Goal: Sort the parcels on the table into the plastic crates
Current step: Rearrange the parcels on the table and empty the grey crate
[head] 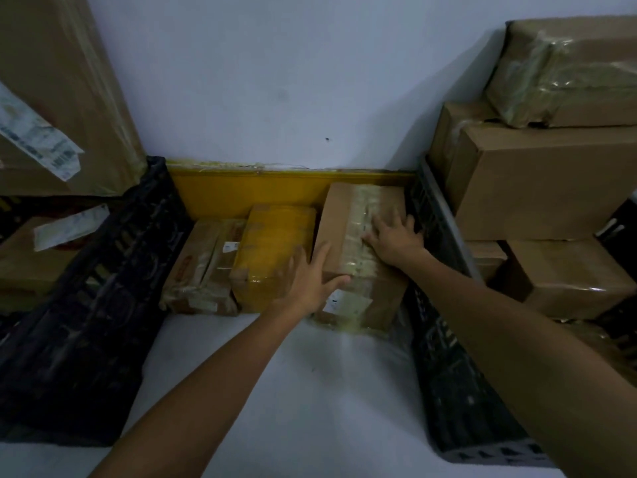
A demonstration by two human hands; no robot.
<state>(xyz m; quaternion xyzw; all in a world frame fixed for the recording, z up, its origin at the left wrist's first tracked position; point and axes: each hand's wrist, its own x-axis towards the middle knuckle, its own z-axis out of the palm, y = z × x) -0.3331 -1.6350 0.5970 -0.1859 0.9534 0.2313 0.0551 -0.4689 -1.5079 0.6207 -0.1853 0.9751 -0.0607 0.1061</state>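
Observation:
A brown taped parcel (348,215) lies on the white table (303,381) against the right crate. My right hand (393,238) lies flat on its top with spread fingers. My left hand (310,281) reaches to its near left corner, thumb on the top edge, fingers straight along its left side. Beside it sit a yellow taped parcel (272,243) and a flatter brown parcel (200,267). A long yellow parcel (248,191) stands behind them against the wall. Black plastic crates flank the table: the left crate (93,305) and the right crate (448,357).
Large brown boxes (537,181) are stacked in and above the right crate. A tall box (58,98) with a white label leans over the left crate, which holds another labelled box (31,260). A white wall closes the back.

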